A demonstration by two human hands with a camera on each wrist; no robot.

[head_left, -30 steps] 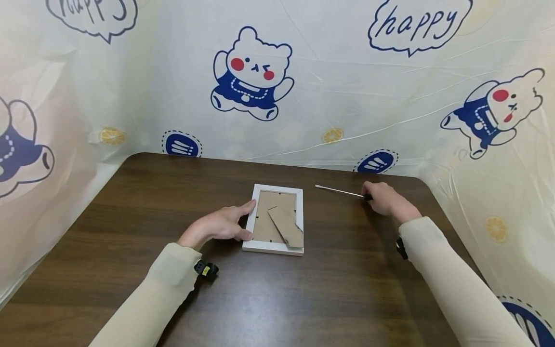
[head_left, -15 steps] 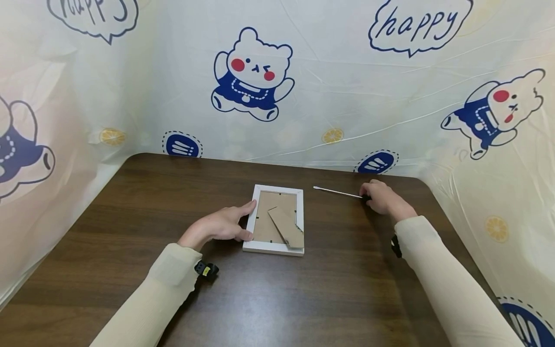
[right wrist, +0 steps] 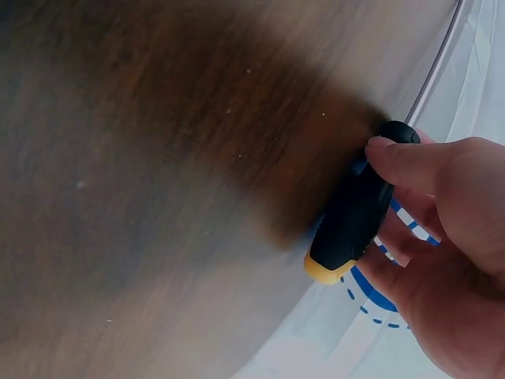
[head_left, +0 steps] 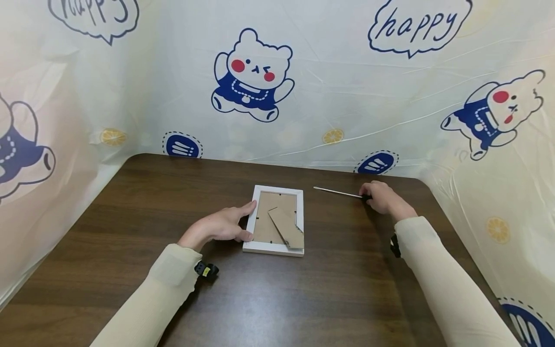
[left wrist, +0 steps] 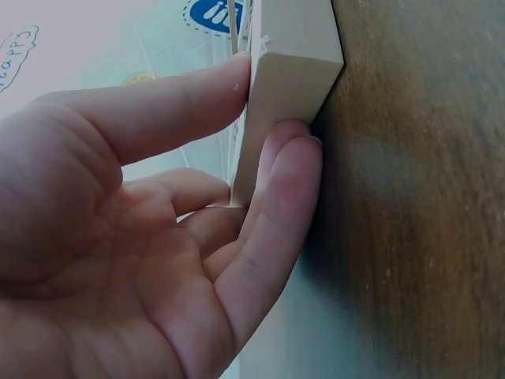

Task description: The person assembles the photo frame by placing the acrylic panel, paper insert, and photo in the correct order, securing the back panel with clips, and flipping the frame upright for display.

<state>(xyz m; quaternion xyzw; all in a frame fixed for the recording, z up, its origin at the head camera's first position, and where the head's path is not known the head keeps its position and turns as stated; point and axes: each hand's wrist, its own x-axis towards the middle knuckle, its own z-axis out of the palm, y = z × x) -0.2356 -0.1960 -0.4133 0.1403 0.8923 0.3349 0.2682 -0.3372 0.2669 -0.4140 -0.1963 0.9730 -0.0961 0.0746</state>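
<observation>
A white picture frame (head_left: 299, 207) lies back side up on the table, its brown backing board (head_left: 277, 200) and slanted stand flap (head_left: 288, 226) showing. My left hand (head_left: 223, 223) grips the frame's left edge. In the left wrist view, the thumb and fingers of that hand (left wrist: 158, 205) bear on the pale side of the frame (left wrist: 292, 79). Further right, my right hand (head_left: 382, 197) holds a screwdriver (head_left: 340, 193) by its handle, the thin metal shaft pointing left. Seen from the right wrist, thumb and fingers pinch the black handle (right wrist: 351, 209), which has a yellow end.
The dark wooden table (head_left: 282, 299) has its far edge against a pale curtain (head_left: 329, 86) printed with bears and the word "happy". More curtain hangs along the left and right sides. Each wrist carries a small black device, such as the left one (head_left: 206, 270).
My right hand has shifted slightly left with the screwdriver, mostly in the first half second. The left hand and the picture frame have stayed in place.
</observation>
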